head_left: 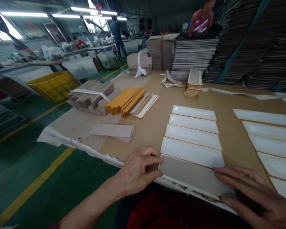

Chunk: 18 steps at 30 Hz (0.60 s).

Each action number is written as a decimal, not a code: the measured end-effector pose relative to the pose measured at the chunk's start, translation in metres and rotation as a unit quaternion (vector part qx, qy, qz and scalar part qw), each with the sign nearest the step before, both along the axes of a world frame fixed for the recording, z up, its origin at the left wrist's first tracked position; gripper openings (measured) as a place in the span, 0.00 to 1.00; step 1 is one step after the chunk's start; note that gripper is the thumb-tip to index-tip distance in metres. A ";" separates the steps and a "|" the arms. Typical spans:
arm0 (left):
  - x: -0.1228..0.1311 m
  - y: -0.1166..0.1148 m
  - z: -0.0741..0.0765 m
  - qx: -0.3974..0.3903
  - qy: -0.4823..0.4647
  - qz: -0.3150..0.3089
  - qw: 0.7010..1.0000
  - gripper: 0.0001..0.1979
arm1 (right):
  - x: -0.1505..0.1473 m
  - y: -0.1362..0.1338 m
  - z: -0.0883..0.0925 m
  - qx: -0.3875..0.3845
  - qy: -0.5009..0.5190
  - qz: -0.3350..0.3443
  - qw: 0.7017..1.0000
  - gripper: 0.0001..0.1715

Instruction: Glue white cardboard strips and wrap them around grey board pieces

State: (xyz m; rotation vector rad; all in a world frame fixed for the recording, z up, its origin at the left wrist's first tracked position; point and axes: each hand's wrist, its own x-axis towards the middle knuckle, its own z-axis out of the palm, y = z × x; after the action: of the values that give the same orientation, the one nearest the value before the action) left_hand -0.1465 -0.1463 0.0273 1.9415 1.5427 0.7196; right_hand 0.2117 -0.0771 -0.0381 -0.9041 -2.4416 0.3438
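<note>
A grey cardboard strip (190, 175) lies over a white strip at the table's front edge. My left hand (140, 167) is at its left end, thumb and fingers closed around the corners. At the strip's right end is my right hand (255, 194), with its fingertips on the far edge and its thumb at the near edge. Beyond it lie several white strips with orange edges (192, 151) in a column, their surfaces partly shiny. A second column of white strips (274, 130) runs along the right.
Loose grey strips (113, 131) lie to the left. Behind them are a tied grey bundle (90, 98) and a stack of orange pieces (126, 100). A small strip stack (194, 79) and tall board piles (195, 55) stand at the back. A person (201, 20) is behind the piles.
</note>
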 end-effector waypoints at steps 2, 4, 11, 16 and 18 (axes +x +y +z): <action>0.000 0.000 0.000 -0.003 0.005 -0.001 1.000 0.12 | -0.006 -0.004 0.009 -0.005 -0.005 -0.008 1.000 0.25; 0.000 0.001 0.000 -0.008 0.011 -0.002 1.000 0.12 | -0.011 -0.006 0.017 -0.014 -0.005 -0.018 1.000 0.24; -0.001 0.002 -0.001 -0.027 0.011 -0.003 1.000 0.11 | -0.016 -0.011 0.034 -0.087 -0.007 -0.036 0.996 0.25; -0.004 0.002 -0.003 -0.028 0.016 -0.002 0.999 0.10 | -0.018 -0.013 0.040 -0.128 -0.014 -0.034 0.991 0.24; -0.004 0.003 -0.004 -0.026 0.020 -0.004 0.999 0.10 | -0.019 -0.013 0.041 -0.126 -0.014 -0.033 0.991 0.23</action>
State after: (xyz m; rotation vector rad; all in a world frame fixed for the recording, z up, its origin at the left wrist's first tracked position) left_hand -0.1508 -0.1436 0.0234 1.9338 1.5601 0.6351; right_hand 0.1924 -0.0900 0.0032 -1.1002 -2.4233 0.6306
